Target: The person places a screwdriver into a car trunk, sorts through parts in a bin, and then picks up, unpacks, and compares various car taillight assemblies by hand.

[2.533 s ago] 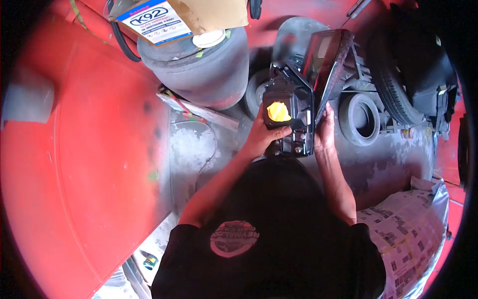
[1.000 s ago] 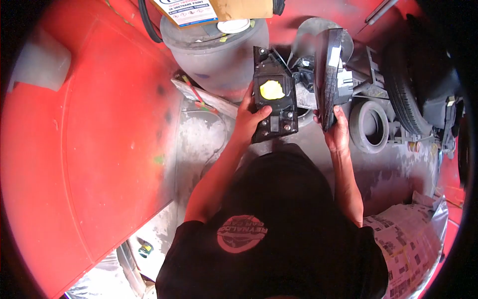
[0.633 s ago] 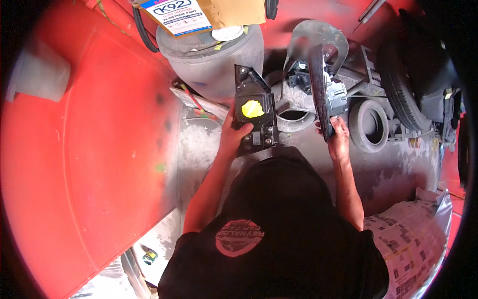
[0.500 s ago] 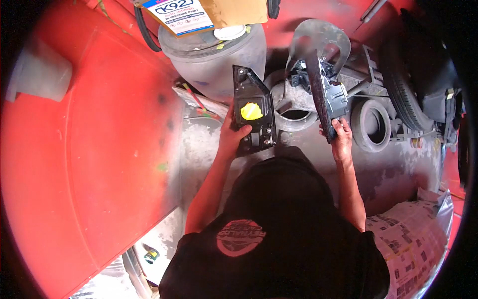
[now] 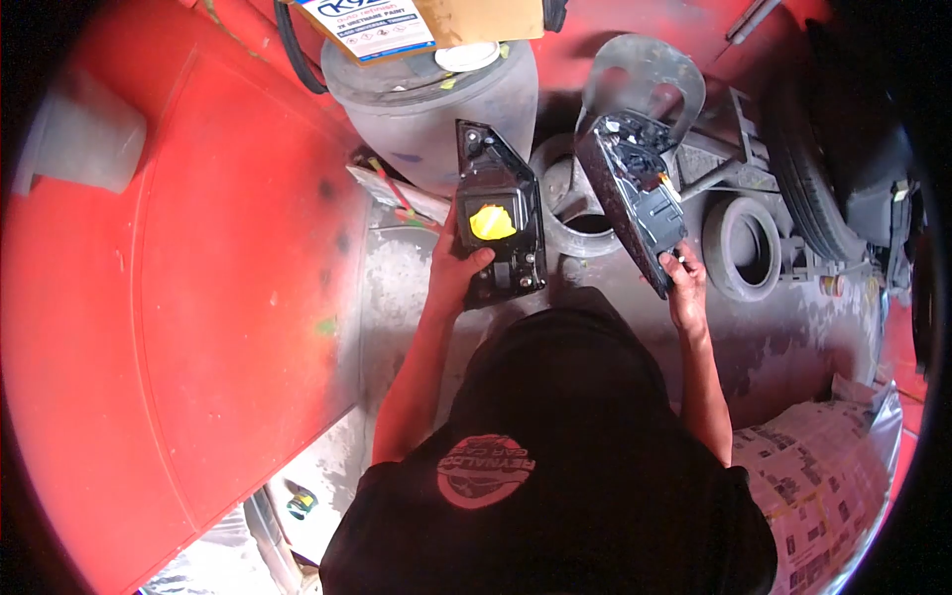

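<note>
Head view: two hands (image 5: 460,278) (image 5: 685,290) hold two apparent lamp units (image 5: 516,236) (image 5: 650,210).

The left forearm (image 5: 410,382) slants up toward the frame's centre, where the left hand (image 5: 456,278) grips with its thumb (image 5: 480,259) pointing right, while right of centre the right forearm (image 5: 703,387) rises nearly upright to the right hand (image 5: 686,293), its fingers (image 5: 692,263) curled in a grip.

Left fingers (image 5: 480,259) grip housing (image 5: 498,182); right fingers (image 5: 673,266), lamp unit (image 5: 650,211)
</note>
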Demonstrator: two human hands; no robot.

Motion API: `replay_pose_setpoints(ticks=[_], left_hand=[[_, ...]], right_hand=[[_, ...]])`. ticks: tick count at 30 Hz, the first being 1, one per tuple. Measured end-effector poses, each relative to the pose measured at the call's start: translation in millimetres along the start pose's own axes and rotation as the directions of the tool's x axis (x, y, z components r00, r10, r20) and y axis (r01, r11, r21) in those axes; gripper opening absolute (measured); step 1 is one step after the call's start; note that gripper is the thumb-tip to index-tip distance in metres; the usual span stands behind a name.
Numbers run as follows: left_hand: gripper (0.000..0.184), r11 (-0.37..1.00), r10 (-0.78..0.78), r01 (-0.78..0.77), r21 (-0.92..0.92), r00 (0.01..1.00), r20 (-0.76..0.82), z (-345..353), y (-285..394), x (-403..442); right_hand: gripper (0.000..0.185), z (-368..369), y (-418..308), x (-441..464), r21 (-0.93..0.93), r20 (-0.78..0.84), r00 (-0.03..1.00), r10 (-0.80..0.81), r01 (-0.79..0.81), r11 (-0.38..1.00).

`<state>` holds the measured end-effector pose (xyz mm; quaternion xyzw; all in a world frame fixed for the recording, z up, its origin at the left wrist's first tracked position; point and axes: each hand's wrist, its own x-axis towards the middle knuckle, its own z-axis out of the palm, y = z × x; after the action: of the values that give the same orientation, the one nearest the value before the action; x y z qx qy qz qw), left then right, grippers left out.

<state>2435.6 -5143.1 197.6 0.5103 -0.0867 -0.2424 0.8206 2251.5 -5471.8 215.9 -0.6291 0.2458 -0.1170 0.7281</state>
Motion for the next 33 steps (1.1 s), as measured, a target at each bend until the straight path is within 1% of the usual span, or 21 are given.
replay_pose_setpoints(ticks=[3, 6, 8, 9, 12, 14, 16, 19, 22, 25, 29, 33], left_hand=[[0.098, 0.998, 0.011, -0.011, -0.055, 1.000, 0.005, -5.0, 0.8, -2.8], [0.100, 1.000, 0.007, -0.007, -0.026, 1.000, -0.018, -3.4, 6.3, -4.4], [0.101, 1.000, 0.018, -0.018, 0.008, 1.000, -0.002, -2.5, 10.4, -5.6], [0.101, 0.999, 0.027, -0.027, 0.026, 1.000, 0.004, -3.9, 12.5, -4.8], [0.099, 0.987, 0.094, -0.095, 0.132, 0.995, 0.015, -5.1, 14.8, -2.3], [0.100, 0.965, 0.111, -0.104, 0.242, 0.994, -0.014, -2.3, 21.0, -4.5], [0.101, 0.943, 0.115, -0.097, 0.317, 0.993, -0.040, 7.5, 36.4, -8.2], [0.100, 0.911, 0.154, -0.127, 0.393, 0.987, -0.037, 3.5, 33.8, -7.2], [0.098, 0.790, 0.298, -0.243, 0.563, 0.954, -0.006, 10.6, 44.6, -8.2], [0.096, 0.786, 0.334, -0.280, 0.551, 0.943, 0.002, 10.0, 45.2, -8.4], [0.098, 0.744, 0.312, -0.243, 0.622, 0.950, -0.001, 10.0, 50.7, -10.0], [0.098, 0.714, 0.322, -0.240, 0.658, 0.947, -0.003, 13.7, 56.2, -11.2]], right_hand=[[0.050, 6.2, -5.5, -5.2, -0.037, 0.012, 1.000, 0.009, -0.009, 0.999], [0.049, 9.2, -5.2, -6.5, -0.018, 0.002, 1.000, 0.030, -0.030, 0.999], [0.048, 11.0, -1.6, -7.5, 0.001, -0.019, 0.999, 0.047, -0.047, 0.999], [0.048, 10.6, 1.2, -7.1, 0.004, -0.001, 0.999, 0.054, -0.054, 0.999], [0.048, 6.0, 6.6, -5.2, 0.013, 0.046, 0.997, 0.060, -0.061, 0.998], [0.047, 5.9, 8.0, -5.7, 0.019, 0.054, 0.997, 0.053, -0.054, 0.998], [0.047, 11.4, 6.1, -8.0, 0.058, 0.024, 0.997, 0.072, -0.074, 0.996], [0.046, 9.1, 8.8, -7.6, 0.074, 0.011, 0.995, 0.096, -0.097, 0.993], [0.046, 5.5, 11.1, -6.4, 0.082, 0.013, 0.993, 0.115, -0.116, 0.990], [0.044, 4.3, 12.3, -5.8, 0.068, 0.016, 0.995, 0.097, -0.098, 0.993], [0.044, 5.5, 10.5, -1.5, 0.031, 0.056, 0.996, 0.064, -0.066, 0.997], [0.039, 13.1, 4.5, -1.4, 0.062, 0.048, 0.995, 0.092, -0.095, 0.994]])
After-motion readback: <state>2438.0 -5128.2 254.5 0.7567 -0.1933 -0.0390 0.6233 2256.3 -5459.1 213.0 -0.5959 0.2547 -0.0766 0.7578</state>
